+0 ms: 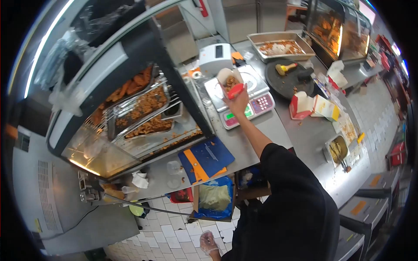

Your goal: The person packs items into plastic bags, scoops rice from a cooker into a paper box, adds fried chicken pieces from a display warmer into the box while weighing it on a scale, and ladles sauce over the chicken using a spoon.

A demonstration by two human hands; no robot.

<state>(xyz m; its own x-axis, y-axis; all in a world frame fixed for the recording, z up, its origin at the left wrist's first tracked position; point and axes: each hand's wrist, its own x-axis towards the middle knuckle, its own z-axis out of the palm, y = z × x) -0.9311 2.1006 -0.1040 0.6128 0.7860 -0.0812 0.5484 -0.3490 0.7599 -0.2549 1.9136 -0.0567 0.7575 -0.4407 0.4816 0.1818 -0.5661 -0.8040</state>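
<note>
My right hand [236, 101] is closed around a red and white paper food box [228, 79] with pieces of fried food [231, 82] inside. The box is at the steel plate of a digital scale [256, 82] with a lit green display; whether its base rests there I cannot tell. My left hand [209, 243], in a clear plastic glove, hangs low over the tiled floor. Its fingers look curled in, and nothing shows in them. Left of the scale stands a heated display case [172, 65], with trays of fried pieces [146, 104] inside.
A blue folder [211, 156] lies on the counter's front edge. Below is a box lined with blue plastic [226, 182]. Right of the scale are a round black board [278, 82], red and white boxes [301, 105] and a metal container [336, 150]. A large tray [261, 39] stands behind.
</note>
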